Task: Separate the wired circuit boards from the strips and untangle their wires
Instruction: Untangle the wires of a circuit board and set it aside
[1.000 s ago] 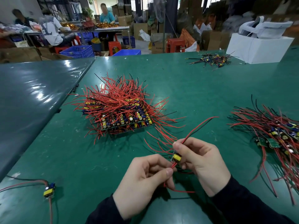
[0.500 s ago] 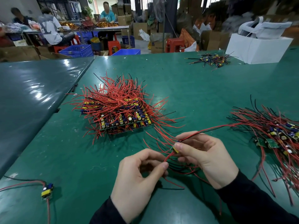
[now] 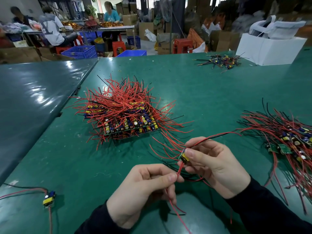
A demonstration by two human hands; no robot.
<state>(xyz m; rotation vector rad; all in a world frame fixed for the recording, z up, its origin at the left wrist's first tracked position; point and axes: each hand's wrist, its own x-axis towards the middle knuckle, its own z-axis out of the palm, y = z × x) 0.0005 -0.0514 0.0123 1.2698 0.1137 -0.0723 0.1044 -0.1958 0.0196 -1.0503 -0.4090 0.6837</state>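
Observation:
My right hand (image 3: 214, 168) pinches a small circuit board (image 3: 184, 155) with a yellow part, held just above the green table (image 3: 194, 92). Red and black wires run from it up to the right. My left hand (image 3: 143, 191) pinches the board's red wires (image 3: 179, 169) just below it; their loose ends hang down past my palm. A stack of board strips under a tangle of red wires (image 3: 125, 114) lies at mid-table. A pile of separated wired boards (image 3: 290, 137) lies at the right.
One separated board with wires (image 3: 49, 198) lies at the near left. A small heap of wired boards (image 3: 221, 60) and a white box (image 3: 270, 48) are at the far right. A second table (image 3: 33, 102) adjoins on the left. People sit at a bench behind.
My right hand has turned the board so its yellow part faces up. My left hand has taken the lower red wires between thumb and finger. Both hands sit slightly farther from me than a second ago.

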